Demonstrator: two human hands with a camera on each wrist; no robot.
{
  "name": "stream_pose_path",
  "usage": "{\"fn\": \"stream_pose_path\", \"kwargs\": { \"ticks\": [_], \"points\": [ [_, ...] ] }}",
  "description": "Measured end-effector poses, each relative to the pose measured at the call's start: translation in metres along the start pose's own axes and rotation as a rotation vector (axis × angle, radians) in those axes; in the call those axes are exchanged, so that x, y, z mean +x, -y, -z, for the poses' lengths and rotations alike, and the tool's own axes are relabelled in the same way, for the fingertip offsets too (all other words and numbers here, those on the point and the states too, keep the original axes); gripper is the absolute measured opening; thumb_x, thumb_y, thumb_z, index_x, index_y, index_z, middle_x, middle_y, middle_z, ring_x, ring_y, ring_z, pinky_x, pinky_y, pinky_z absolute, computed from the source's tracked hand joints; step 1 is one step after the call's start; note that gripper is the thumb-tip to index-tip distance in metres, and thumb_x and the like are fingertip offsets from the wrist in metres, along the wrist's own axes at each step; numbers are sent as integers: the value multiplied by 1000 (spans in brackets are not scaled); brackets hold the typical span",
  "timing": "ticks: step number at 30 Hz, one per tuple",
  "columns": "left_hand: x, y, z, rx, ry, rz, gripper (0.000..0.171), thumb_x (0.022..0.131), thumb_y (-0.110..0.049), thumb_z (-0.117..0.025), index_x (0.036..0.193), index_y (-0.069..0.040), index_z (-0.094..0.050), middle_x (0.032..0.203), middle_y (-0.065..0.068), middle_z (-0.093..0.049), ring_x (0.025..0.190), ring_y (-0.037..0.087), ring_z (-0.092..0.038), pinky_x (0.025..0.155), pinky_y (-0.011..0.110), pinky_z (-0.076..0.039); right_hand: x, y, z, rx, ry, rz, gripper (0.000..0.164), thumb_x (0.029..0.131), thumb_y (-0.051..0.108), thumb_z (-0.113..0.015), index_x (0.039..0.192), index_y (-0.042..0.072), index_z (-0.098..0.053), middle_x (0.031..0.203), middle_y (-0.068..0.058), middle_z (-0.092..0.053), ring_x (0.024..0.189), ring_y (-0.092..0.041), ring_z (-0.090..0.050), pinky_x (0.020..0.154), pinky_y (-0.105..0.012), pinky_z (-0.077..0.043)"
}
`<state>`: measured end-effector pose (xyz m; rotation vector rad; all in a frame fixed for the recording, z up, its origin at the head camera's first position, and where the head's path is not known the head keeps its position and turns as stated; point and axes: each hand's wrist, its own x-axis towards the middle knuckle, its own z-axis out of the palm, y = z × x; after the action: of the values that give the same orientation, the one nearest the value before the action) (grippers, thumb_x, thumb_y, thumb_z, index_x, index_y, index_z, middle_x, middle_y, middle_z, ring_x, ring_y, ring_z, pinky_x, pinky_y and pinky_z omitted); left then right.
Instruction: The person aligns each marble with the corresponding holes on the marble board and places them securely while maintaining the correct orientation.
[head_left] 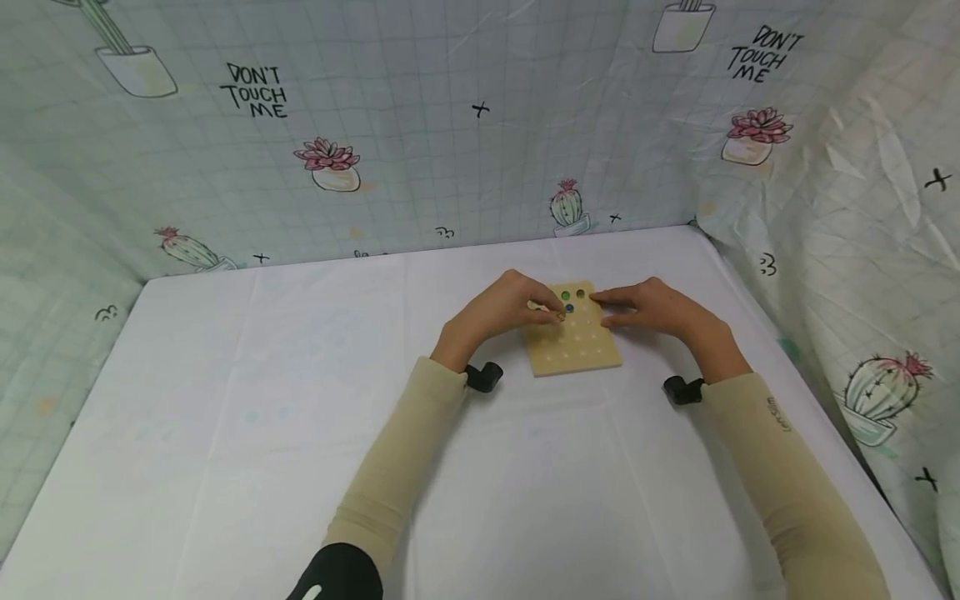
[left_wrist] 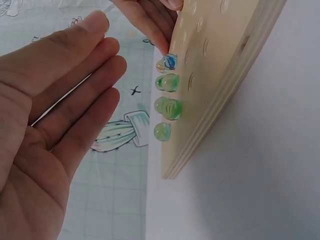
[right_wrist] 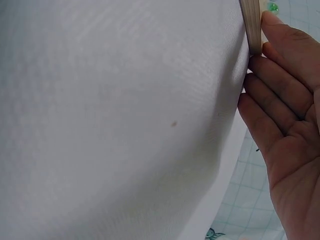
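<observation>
A pale wooden board (head_left: 573,350) with rows of round hollows lies on the white table. Several glass marbles sit along its far part, among them a blue marble (head_left: 569,308) and a green marble (left_wrist: 171,109). Over the board's left part hovers my left hand (head_left: 506,308), thumb near the fingers; the left wrist view shows nothing between them. My right hand (head_left: 652,308) touches the board's right edge with thumb and index finger. Its other fingers (right_wrist: 265,115) lie nearly straight beside that edge, at the tablecloth.
A white cloth covers the table (head_left: 300,417). Behind it and at both sides hangs a patterned curtain (head_left: 420,150) with cactus drawings. A black wrist camera (head_left: 483,377) sticks out below the left wrist, another camera (head_left: 682,390) below the right.
</observation>
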<state>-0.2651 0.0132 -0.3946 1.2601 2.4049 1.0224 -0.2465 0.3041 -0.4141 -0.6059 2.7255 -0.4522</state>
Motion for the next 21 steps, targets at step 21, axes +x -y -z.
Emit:
{"fn": "stream_pose_path", "kwargs": {
  "ticks": [21],
  "points": [
    [32, 9, -13, 73, -108, 87, 24, 91, -19, -77, 115, -14, -80, 114, -1, -76, 110, 17, -69, 93, 22, -52, 0, -1, 2, 7, 0, 6, 55, 96, 40, -71, 145, 18, -59, 145, -15, -56, 130, -38, -56, 106, -59, -44]
  ]
}}
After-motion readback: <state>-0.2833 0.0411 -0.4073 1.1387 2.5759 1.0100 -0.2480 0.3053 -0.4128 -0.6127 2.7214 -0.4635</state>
